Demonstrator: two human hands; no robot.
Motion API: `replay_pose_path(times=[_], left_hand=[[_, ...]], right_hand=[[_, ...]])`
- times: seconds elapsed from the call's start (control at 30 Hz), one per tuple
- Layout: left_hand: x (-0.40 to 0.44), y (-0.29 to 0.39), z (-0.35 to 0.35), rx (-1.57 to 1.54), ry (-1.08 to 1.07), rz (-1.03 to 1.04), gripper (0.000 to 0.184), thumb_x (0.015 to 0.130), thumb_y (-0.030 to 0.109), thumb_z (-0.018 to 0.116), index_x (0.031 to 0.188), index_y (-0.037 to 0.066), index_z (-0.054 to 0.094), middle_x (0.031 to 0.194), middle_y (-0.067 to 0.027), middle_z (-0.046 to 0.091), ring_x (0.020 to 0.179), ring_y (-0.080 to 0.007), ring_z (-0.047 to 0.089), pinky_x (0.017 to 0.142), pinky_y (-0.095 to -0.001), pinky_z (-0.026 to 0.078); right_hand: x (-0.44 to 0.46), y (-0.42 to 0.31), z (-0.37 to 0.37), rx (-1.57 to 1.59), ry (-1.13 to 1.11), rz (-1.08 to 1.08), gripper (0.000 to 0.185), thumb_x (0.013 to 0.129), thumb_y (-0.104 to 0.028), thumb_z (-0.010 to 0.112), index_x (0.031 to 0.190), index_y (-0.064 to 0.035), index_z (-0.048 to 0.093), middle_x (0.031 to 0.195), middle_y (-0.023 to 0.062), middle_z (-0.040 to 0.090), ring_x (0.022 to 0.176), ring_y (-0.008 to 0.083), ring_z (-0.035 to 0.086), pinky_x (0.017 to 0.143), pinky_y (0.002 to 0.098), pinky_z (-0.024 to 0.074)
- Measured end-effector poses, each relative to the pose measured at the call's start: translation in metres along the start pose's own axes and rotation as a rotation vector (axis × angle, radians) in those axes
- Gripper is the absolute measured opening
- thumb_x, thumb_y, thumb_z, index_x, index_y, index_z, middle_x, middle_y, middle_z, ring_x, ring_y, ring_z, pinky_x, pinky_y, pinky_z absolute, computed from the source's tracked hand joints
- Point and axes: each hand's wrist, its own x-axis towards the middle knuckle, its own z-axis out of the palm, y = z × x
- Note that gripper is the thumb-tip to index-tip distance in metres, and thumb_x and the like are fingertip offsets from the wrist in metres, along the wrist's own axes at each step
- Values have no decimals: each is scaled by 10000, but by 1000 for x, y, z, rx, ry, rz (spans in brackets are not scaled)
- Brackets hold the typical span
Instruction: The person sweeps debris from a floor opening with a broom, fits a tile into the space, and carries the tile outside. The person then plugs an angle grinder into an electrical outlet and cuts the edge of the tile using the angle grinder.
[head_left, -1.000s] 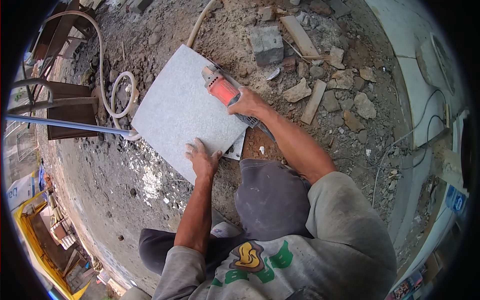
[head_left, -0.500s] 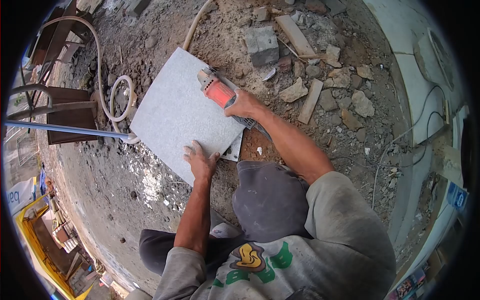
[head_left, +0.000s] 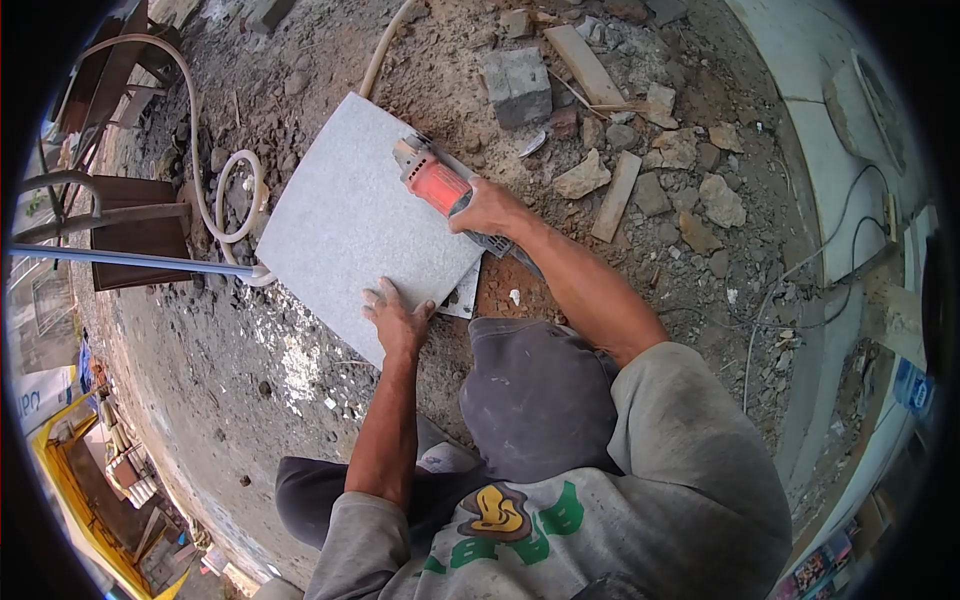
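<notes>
A pale grey square tile (head_left: 335, 190) lies in front of me, over a second piece (head_left: 462, 298) that shows at its near right corner. Wrapped round the body of a red power cutter (head_left: 437, 187) is my right hand (head_left: 490, 212). The cutter lies along the tile's right edge, its metal head pointing away from me; its blade is hidden. My left hand (head_left: 396, 318) presses on the near part of the tile with fingers spread, holding nothing.
Broken stones (head_left: 722, 202), a grey block (head_left: 515, 88) and narrow strips (head_left: 616, 196) litter the dirt to the right. A beige hose (head_left: 198, 130) loops at the left beside a blue pole (head_left: 140, 260). Thin cables (head_left: 765, 315) run along the right wall.
The view has shifted very slightly, so the ground and tile sit a little further left. Both hands keep their places on the cutter and the tile.
</notes>
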Motion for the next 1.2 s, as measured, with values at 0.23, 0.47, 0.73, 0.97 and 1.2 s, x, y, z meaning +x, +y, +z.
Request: replay_pose_path(times=[0.23, 0.47, 0.73, 0.97, 1.2], left_hand=[[3, -6, 6, -19, 28, 36, 992, 729, 335, 797, 1480, 53, 214, 1489, -356, 131, 1350, -580, 141, 1107, -509, 270], [2, -2, 3, 3, 5, -5, 996, 725, 338, 800, 1481, 57, 214, 1489, -356, 133, 1348, -580, 146, 1100, -507, 286], [1, -2, 3, 24, 1, -10, 996, 727, 344, 799, 1482, 62, 213, 1492, -350, 130, 1347, -574, 164, 1097, -508, 295], [2, -1, 4, 28, -2, -14, 993, 729, 345, 798, 1484, 67, 217, 1492, -351, 128, 1350, -571, 161, 1099, -507, 291], [3, -2, 4, 24, 2, -7, 995, 731, 346, 796, 1485, 63, 212, 1490, -355, 131, 1352, -571, 154, 1100, -503, 290]], right_hand=[[0, 5, 1, 15, -14, -8, 850, 539, -363, 747, 1214, 86, 491, 1106, 269, 612, 1033, 356, 615, 883, 364, 496], [0, 3, 1, -1, 6, -17, 855, 549, -368, 734, 1232, 80, 481, 1139, 270, 605, 1064, 364, 605, 906, 370, 494], [-14, 4, -3, -29, 3, -5, 936, 549, -375, 731, 1305, 83, 423, 1194, 273, 577, 1103, 365, 584, 938, 370, 477], [-16, 8, -4, 7, -31, 19, 1041, 541, -393, 750, 1360, 116, 358, 1268, 312, 519, 1178, 374, 537, 991, 349, 440], [-15, 5, -5, 28, -20, -1, 1036, 536, -394, 748, 1358, 110, 367, 1251, 310, 532, 1161, 373, 549, 983, 349, 446]])
